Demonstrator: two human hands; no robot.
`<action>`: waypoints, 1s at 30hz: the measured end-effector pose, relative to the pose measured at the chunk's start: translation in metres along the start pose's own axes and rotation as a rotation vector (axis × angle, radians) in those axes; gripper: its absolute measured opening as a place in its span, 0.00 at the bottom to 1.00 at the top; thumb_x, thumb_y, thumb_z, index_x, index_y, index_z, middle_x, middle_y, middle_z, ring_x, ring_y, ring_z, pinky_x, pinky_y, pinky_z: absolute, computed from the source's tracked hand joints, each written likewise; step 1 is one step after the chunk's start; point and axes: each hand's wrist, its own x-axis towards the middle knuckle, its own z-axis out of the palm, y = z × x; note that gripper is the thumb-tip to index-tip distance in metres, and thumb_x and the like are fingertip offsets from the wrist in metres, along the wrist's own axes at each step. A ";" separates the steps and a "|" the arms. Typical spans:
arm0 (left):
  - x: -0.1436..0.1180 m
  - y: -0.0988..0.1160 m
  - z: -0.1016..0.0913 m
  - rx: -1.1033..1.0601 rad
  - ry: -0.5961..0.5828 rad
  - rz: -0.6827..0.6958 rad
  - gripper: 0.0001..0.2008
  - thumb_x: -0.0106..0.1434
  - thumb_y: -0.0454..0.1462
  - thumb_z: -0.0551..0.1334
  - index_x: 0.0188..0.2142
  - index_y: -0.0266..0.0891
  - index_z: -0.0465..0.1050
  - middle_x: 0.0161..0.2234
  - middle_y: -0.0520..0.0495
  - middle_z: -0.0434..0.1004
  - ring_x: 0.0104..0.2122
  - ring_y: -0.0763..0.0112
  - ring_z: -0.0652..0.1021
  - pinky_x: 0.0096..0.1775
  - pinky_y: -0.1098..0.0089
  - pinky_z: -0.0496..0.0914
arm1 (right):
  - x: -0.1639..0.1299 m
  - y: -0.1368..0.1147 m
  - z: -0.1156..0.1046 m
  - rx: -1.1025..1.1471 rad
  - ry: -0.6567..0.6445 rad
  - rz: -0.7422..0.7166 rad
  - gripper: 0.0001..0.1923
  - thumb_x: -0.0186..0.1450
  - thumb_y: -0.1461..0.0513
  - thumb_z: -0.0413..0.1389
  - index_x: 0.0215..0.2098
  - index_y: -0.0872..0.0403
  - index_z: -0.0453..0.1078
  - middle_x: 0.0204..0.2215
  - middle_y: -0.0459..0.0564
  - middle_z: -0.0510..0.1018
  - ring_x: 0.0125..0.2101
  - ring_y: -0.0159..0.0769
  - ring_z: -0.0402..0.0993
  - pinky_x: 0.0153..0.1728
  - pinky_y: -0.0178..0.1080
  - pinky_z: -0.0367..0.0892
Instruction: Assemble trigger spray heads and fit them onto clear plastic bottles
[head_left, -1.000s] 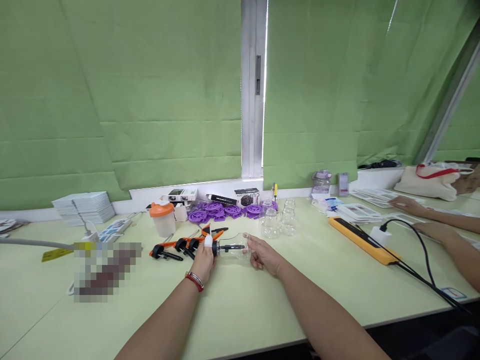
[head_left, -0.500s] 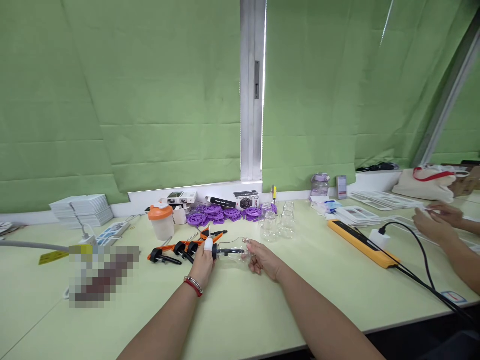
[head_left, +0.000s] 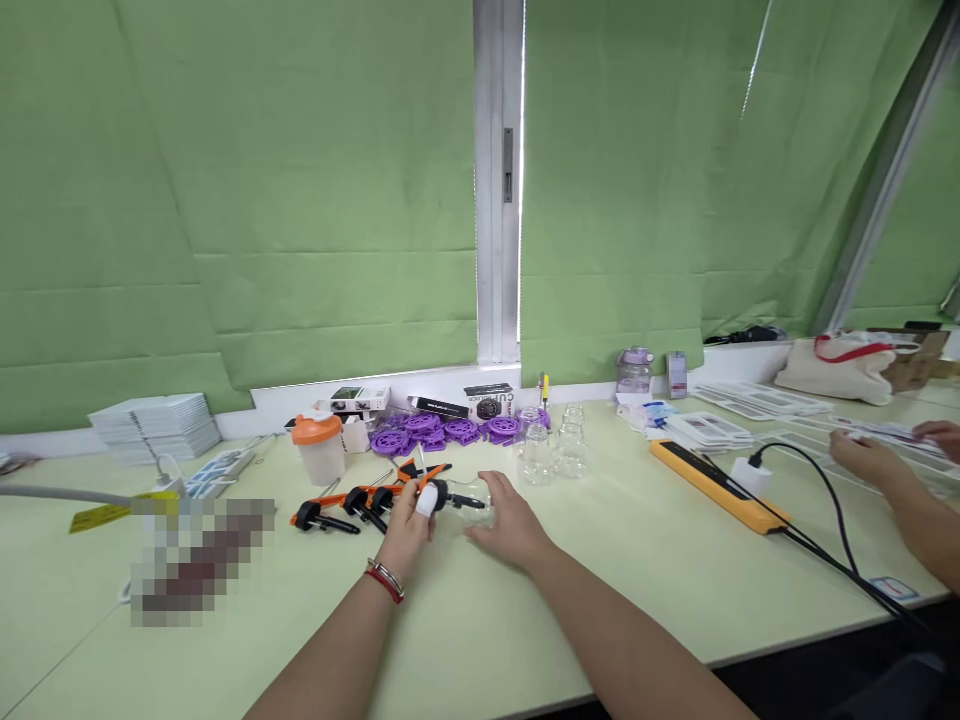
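left hand (head_left: 407, 528) pinches the black collar (head_left: 440, 495) of a clear, smooth-walled bottle (head_left: 474, 491) in the head view; right hand (head_left: 516, 525) curls round its rounded end, probably to steady the slippery shape, held sideways between them. glossy black-and-orange parts (head_left: 357, 501) lie near the left; necked, see-through bottles (head_left: 537, 457) stand upright beyond the right.

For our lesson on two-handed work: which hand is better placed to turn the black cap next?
Probably the left: the left hand already grips the black cap, while the right hand holds the clear bottle at its opposite end.
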 end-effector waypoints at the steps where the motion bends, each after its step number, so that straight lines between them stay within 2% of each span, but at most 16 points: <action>1: -0.001 0.001 0.001 0.016 -0.047 0.026 0.20 0.59 0.52 0.54 0.39 0.38 0.65 0.18 0.57 0.61 0.18 0.75 0.64 0.23 0.74 0.60 | 0.002 0.003 0.003 -0.016 0.026 0.034 0.43 0.50 0.54 0.62 0.61 0.51 0.53 0.58 0.54 0.61 0.52 0.44 0.64 0.50 0.43 0.61; 3: 0.001 -0.001 0.000 0.083 -0.077 0.074 0.18 0.60 0.49 0.55 0.43 0.39 0.64 0.22 0.55 0.64 0.21 0.73 0.67 0.26 0.72 0.63 | 0.008 0.010 0.009 -0.029 0.061 0.122 0.41 0.53 0.51 0.60 0.60 0.56 0.53 0.54 0.58 0.66 0.51 0.46 0.66 0.50 0.43 0.62; 5: 0.007 -0.007 -0.007 0.177 -0.007 0.111 0.16 0.60 0.46 0.55 0.43 0.39 0.64 0.26 0.52 0.67 0.25 0.71 0.70 0.29 0.71 0.64 | 0.016 0.017 0.013 -0.045 0.071 0.207 0.40 0.55 0.48 0.58 0.59 0.60 0.55 0.50 0.62 0.70 0.50 0.48 0.67 0.49 0.43 0.62; 9: 0.026 -0.025 -0.032 0.327 0.279 0.109 0.11 0.58 0.39 0.56 0.41 0.40 0.66 0.35 0.46 0.72 0.36 0.65 0.73 0.39 0.66 0.66 | 0.037 0.029 0.018 -0.130 0.072 0.211 0.37 0.58 0.48 0.54 0.57 0.63 0.58 0.51 0.64 0.70 0.53 0.49 0.64 0.52 0.43 0.59; 12: 0.035 -0.034 -0.048 0.370 0.438 0.017 0.12 0.56 0.36 0.57 0.41 0.40 0.66 0.35 0.46 0.72 0.36 0.64 0.73 0.38 0.65 0.66 | 0.056 0.036 0.022 -0.196 0.075 0.220 0.37 0.60 0.48 0.52 0.58 0.65 0.56 0.53 0.66 0.68 0.54 0.50 0.62 0.54 0.43 0.57; 15: 0.037 -0.038 -0.051 0.339 0.462 -0.029 0.12 0.55 0.35 0.57 0.41 0.40 0.66 0.35 0.47 0.72 0.34 0.64 0.73 0.36 0.66 0.66 | 0.074 0.046 0.027 -0.225 0.103 0.276 0.39 0.61 0.48 0.51 0.61 0.66 0.52 0.55 0.66 0.66 0.55 0.50 0.61 0.54 0.43 0.57; 22: 0.036 -0.035 -0.043 0.230 0.434 0.003 0.12 0.53 0.34 0.58 0.39 0.40 0.65 0.33 0.49 0.70 0.32 0.67 0.72 0.35 0.67 0.67 | 0.099 0.062 0.035 -0.260 0.145 0.347 0.41 0.64 0.49 0.47 0.63 0.72 0.44 0.59 0.71 0.58 0.60 0.53 0.54 0.56 0.46 0.54; 26: 0.035 -0.032 -0.042 0.173 0.456 -0.049 0.11 0.54 0.33 0.58 0.39 0.39 0.65 0.33 0.49 0.69 0.32 0.68 0.72 0.35 0.67 0.67 | 0.092 0.056 0.036 -0.325 0.250 0.277 0.45 0.64 0.49 0.47 0.65 0.73 0.34 0.63 0.71 0.46 0.63 0.53 0.45 0.59 0.47 0.51; 28: 0.035 -0.030 -0.041 0.148 0.470 -0.068 0.11 0.54 0.33 0.58 0.38 0.39 0.65 0.33 0.49 0.69 0.32 0.68 0.72 0.35 0.68 0.67 | 0.087 0.048 0.038 -0.413 0.325 0.161 0.43 0.65 0.52 0.46 0.65 0.71 0.32 0.65 0.67 0.38 0.65 0.51 0.36 0.61 0.48 0.46; 30: 0.034 -0.029 -0.039 0.116 0.481 -0.078 0.10 0.54 0.32 0.57 0.38 0.39 0.65 0.33 0.49 0.69 0.33 0.68 0.72 0.35 0.68 0.67 | 0.084 0.038 0.043 -0.510 0.305 -0.028 0.38 0.65 0.58 0.46 0.66 0.66 0.34 0.66 0.61 0.35 0.65 0.48 0.30 0.63 0.48 0.40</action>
